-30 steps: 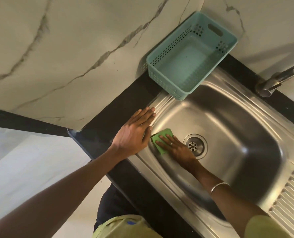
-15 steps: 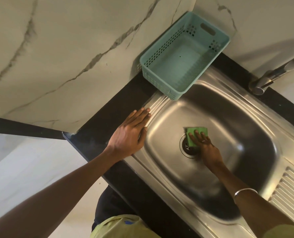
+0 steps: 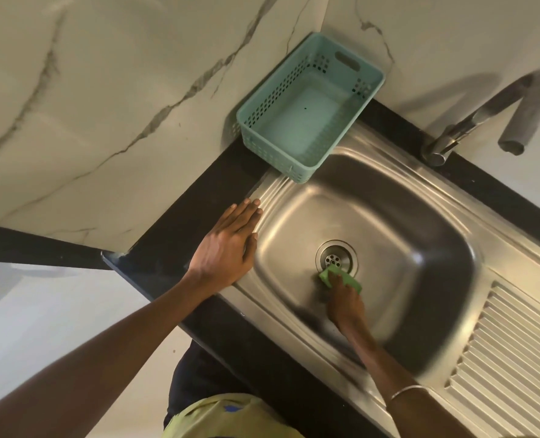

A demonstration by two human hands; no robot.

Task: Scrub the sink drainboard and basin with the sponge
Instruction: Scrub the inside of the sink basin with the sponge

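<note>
A stainless steel sink basin (image 3: 398, 216) lies below me, with a round drain (image 3: 336, 257) in its floor. Its ribbed drainboard (image 3: 515, 358) runs off to the right. My right hand (image 3: 344, 300) presses a green sponge (image 3: 341, 277) onto the basin floor just below the drain, fingers bent over it. The hand and sponge are slightly blurred. My left hand (image 3: 229, 245) lies flat, fingers together, on the basin's left rim where steel meets the black counter (image 3: 180, 229). It holds nothing.
An empty teal plastic basket (image 3: 306, 105) sits at the back left, its corner overhanging the sink rim. A steel tap (image 3: 471, 121) rises at the back right. Marbled white wall panels stand behind the counter. The counter's corner is at the left.
My right hand has slid the sponge from the basin's left wall to above the drain, then down to just below it. My left hand stays on the rim.
</note>
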